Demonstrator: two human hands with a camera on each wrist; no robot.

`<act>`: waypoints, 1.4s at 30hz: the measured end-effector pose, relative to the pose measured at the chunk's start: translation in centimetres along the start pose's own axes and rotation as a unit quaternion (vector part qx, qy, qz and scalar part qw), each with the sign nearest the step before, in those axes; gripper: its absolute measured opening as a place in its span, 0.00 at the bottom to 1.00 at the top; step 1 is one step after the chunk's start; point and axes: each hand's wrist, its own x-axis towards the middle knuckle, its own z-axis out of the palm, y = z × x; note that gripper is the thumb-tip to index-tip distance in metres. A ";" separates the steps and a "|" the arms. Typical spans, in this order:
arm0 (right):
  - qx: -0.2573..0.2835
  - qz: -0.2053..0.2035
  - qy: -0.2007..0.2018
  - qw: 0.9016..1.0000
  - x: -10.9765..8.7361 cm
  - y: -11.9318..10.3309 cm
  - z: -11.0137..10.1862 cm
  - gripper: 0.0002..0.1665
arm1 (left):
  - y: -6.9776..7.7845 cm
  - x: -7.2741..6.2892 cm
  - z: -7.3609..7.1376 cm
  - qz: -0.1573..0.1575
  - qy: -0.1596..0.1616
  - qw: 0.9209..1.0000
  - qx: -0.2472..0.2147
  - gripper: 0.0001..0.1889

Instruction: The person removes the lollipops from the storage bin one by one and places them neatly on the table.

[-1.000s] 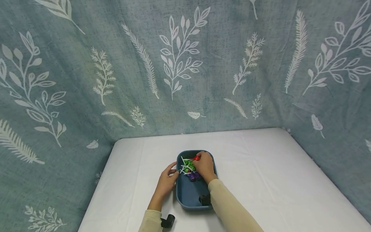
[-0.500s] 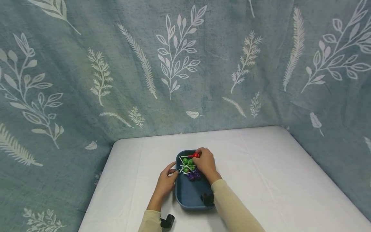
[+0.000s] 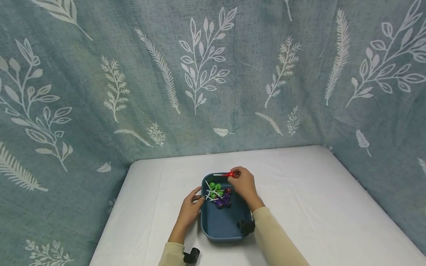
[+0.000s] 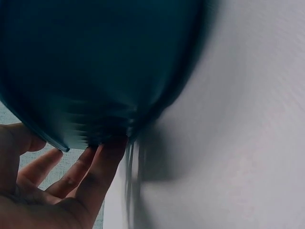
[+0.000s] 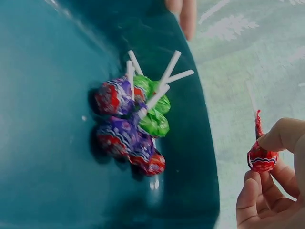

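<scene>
My right hand (image 3: 245, 184) pinches a red-wrapped lollipop (image 3: 231, 174) by its head, over the far rim of a dark blue plastic bin (image 3: 223, 223). Its white stick points left. In the right wrist view the lollipop (image 5: 263, 157) sits between thumb and fingertips, outside the bin's wall. A cluster of green lollipops (image 3: 215, 187) and purple lollipops (image 3: 223, 201) lies inside the bin toward the far left, sticks crossing. My left hand (image 3: 192, 207) rests at the bin's left rim; in the left wrist view its extended fingers (image 4: 97, 174) touch the bin's outer side.
The bin stands on a white-covered table (image 3: 293, 192). A teal curtain (image 3: 159, 81) with white leaf prints hangs behind and at both sides. Each wrist carries a small black camera, one of them (image 3: 192, 255) beside the left sleeve.
My right hand has moved up and rightward with the red lollipop, from among the cluster to the bin's far rim. The left hand has stayed at the left rim.
</scene>
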 end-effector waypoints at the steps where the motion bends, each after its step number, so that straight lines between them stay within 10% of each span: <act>1: 0.001 0.001 0.001 1.000 0.0 0.0 -0.2 0.16 | 0.5 -0.3 0.0 0.001 -0.002 1.000 -0.001 0.25; 6: -0.001 0.008 0.011 1.000 0.1 0.5 -1.6 0.17 | 2.2 -1.1 -0.2 0.003 -0.006 1.000 -0.002 0.25; 16: 0.004 0.031 0.037 0.999 0.3 2.8 -4.1 0.17 | -1.7 0.7 -0.1 0.002 0.008 1.000 0.007 0.25; 42: -0.029 0.106 0.050 0.993 -0.4 9.7 -5.7 0.20 | -1.7 0.6 0.1 -0.002 0.003 1.000 0.003 0.25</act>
